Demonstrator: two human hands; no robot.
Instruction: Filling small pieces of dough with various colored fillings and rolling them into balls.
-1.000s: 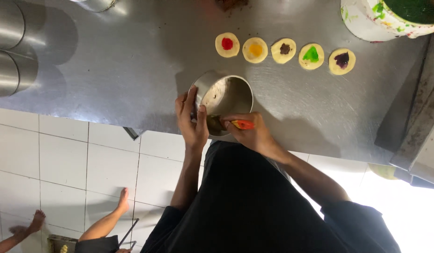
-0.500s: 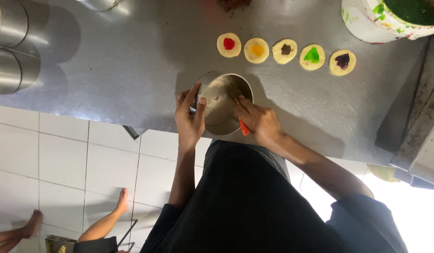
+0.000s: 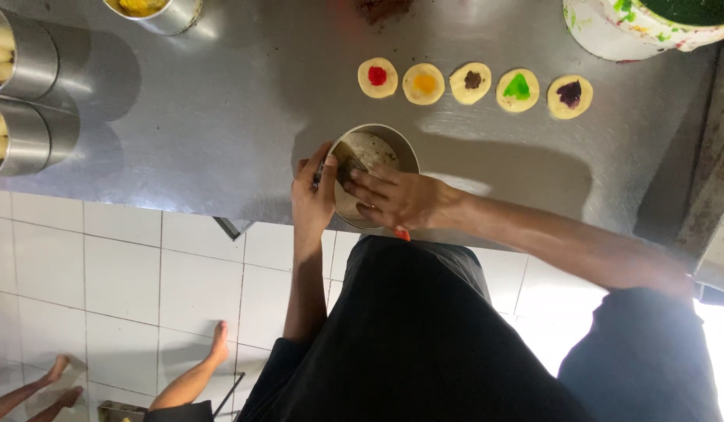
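While your left hand (image 3: 313, 199) grips the rim of the metal bowl (image 3: 371, 173) at centre frame on the steel worktop (image 3: 221, 117), your right hand (image 3: 397, 199) closes around a red-handled tool (image 3: 402, 233) inside it. Five dough discs (image 3: 471, 83) with coloured dabs line the upper middle; tins (image 3: 22, 94) stand at upper left.
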